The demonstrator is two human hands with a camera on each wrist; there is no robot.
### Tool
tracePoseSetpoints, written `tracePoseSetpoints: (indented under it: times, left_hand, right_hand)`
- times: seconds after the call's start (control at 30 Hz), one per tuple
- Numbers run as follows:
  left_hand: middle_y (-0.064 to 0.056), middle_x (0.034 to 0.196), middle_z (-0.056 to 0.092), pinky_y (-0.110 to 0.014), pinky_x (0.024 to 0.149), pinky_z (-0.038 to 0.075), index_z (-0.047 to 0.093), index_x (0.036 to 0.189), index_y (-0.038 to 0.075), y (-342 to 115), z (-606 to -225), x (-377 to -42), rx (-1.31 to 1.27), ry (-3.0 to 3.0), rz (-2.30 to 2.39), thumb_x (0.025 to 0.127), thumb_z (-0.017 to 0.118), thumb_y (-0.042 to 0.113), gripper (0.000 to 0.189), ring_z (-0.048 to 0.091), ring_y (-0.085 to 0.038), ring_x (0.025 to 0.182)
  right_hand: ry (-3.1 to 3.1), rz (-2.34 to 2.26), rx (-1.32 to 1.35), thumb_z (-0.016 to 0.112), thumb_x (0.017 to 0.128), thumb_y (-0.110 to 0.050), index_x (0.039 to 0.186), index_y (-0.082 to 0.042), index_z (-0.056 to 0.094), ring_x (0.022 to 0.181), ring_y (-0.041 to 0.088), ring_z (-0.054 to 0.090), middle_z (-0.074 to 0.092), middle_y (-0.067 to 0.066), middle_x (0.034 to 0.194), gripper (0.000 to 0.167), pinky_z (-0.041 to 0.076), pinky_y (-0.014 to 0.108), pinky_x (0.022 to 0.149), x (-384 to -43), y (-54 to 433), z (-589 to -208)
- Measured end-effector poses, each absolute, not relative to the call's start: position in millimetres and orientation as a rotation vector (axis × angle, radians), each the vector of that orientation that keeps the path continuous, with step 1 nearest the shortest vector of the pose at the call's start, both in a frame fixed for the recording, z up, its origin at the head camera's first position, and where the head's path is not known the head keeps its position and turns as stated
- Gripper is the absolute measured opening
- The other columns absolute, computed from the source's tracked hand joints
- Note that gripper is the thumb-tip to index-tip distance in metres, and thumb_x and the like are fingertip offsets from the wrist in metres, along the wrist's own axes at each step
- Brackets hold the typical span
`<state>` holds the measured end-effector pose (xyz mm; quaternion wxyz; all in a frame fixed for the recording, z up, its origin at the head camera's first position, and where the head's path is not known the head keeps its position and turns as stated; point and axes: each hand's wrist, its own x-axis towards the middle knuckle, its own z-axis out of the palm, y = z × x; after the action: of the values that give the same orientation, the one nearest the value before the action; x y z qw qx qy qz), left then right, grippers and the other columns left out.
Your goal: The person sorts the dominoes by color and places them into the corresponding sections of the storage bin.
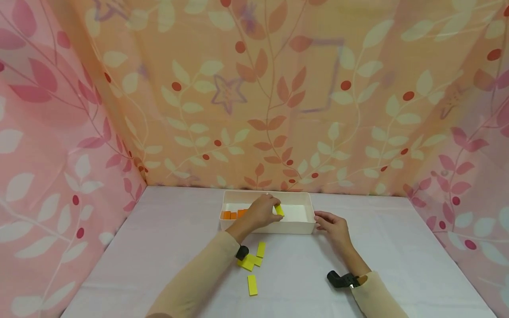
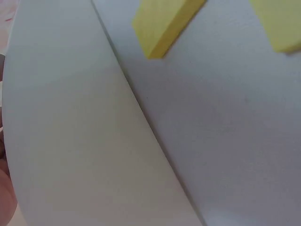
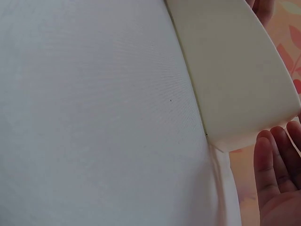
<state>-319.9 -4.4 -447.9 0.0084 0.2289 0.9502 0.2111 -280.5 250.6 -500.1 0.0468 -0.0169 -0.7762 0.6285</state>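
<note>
A white rectangular box [image 1: 296, 227] stands near the back of the table. My left hand [image 1: 259, 212] reaches over its front wall and pinches a yellow block [image 1: 279, 210] between thumb and fingers, inside the box's outline in the head view. Orange blocks [image 1: 227, 215] line the box's left part, some hidden behind that hand. At the box's right end, my right hand [image 1: 335, 227] has its fingertips against the wall. The right wrist view shows those fingers [image 3: 266, 157] extended and relaxed beside the box end. In the left wrist view the box's outer wall [image 2: 84, 117] hides most of the left hand.
Several yellow blocks [image 1: 247, 263] lie in a loose cluster in front of the box, partly under the left wrist. One more yellow block [image 1: 252, 285] lies nearer the front. Patterned curtains [image 1: 270, 97] enclose the white-covered table [image 1: 159, 229] at the back and sides.
</note>
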Motion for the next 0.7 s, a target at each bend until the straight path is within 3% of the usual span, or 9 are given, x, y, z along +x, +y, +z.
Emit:
tracePoseSetpoints:
  times: [0.2,0.5,0.7]
  left_hand:
    - [-0.001,0.109,0.065,-0.027,0.090,0.049,0.067,0.120,0.013,1,-449,-323,0.745,3.005,0.536,0.083,0.077,0.035,0.045,0.053,-0.016,0.095]
    - [0.001,0.105,0.063,-0.024,0.084,0.049,0.066,0.120,0.012,10,-448,-332,0.822,2.979,0.491,0.083,0.077,0.035,0.045,0.053,-0.013,0.089]
    - [0.003,0.095,0.062,-0.022,0.075,0.045,0.069,0.117,0.013,21,-450,-338,0.762,2.942,0.413,0.083,0.077,0.036,0.042,0.050,-0.013,0.084]
  right_hand:
    - [-2.382,1.934,-0.061,0.067,0.092,-0.019,0.124,0.010,0.060,0.076,0.006,0.065,0.064,0.028,0.121,0.044,0.058,0.026,0.072,-280,250,-500]
    - [-2.364,1.973,-0.102,0.067,0.092,-0.019,0.124,0.010,0.059,0.077,0.006,0.065,0.066,0.025,0.119,0.044,0.057,0.023,0.070,-278,248,-499]
    - [-2.385,1.976,-0.111,0.067,0.093,-0.021,0.125,0.009,0.059,0.077,0.008,0.065,0.066,0.023,0.118,0.045,0.057,0.023,0.071,-279,250,-498]
